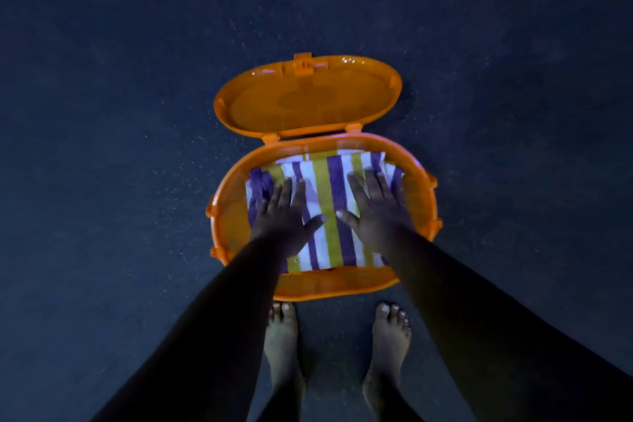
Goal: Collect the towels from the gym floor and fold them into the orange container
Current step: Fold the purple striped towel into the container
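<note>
Head view, orange container (lid open), folded striped towel inside, hands pressing it

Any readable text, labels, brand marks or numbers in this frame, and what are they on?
None can be read. The orange container, its open lid and the striped towel under the left hand and right hand show no lettering; the faint oval patch in the lid is too blurred to tell.

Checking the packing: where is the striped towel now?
Head view, centre: the striped towel lies folded inside the orange container, under the left hand and right hand.
</note>
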{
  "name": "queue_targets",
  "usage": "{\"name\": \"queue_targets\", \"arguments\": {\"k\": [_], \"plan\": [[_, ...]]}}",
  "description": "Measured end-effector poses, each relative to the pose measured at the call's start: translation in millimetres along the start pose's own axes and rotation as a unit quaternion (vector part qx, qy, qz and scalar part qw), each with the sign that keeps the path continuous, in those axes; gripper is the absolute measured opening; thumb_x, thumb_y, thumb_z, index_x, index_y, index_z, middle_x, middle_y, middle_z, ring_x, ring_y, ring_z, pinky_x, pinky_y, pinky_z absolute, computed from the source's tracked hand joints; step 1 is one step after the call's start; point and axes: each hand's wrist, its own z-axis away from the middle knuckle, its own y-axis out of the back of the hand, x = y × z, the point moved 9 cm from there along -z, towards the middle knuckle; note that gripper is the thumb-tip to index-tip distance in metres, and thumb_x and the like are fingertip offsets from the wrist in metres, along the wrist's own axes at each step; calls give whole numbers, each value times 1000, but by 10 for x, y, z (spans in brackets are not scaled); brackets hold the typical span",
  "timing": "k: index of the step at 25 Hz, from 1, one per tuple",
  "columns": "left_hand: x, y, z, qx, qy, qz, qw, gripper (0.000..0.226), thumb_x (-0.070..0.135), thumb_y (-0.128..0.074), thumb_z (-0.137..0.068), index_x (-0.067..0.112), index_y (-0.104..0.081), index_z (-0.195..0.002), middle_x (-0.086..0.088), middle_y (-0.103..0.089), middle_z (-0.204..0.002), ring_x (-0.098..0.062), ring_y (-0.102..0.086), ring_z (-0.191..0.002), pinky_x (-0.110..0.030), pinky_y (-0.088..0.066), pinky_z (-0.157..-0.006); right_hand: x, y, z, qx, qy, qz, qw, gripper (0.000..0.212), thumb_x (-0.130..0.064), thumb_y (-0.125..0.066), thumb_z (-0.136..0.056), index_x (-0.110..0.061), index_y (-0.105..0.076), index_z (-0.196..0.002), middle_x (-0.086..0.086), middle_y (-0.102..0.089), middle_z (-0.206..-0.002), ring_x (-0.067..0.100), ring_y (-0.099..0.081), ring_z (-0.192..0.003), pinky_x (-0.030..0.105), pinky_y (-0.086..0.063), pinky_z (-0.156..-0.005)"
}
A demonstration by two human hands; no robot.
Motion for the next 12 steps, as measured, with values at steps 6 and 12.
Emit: {"name": "queue_targets", "arguments": {"k": [6,12], "plan": [[897,1283,2053,-52,-22,-52,997,91,74,-34,-96,25,2,-164,-3,10,-171,-23,9,-158,-48,-3,-127,-21,1332,2137,-26,-88,-118,989,81,-73,-26,-95,-33,-4,-162,4,2,-170,28,1,-156,56,-12,-123],[1651,2085,3911,-63,-97,-162,980,93,76,-35,-94,25,1,-163,-3,8,-172,-25,4,-158,-54,-5,-125,-12,2150,4390,6,-160,-197,967,78,-64,-37,-99,-28,-6,-162,8,-2,-170,30,-2,-156,58,-12,-121]]}}
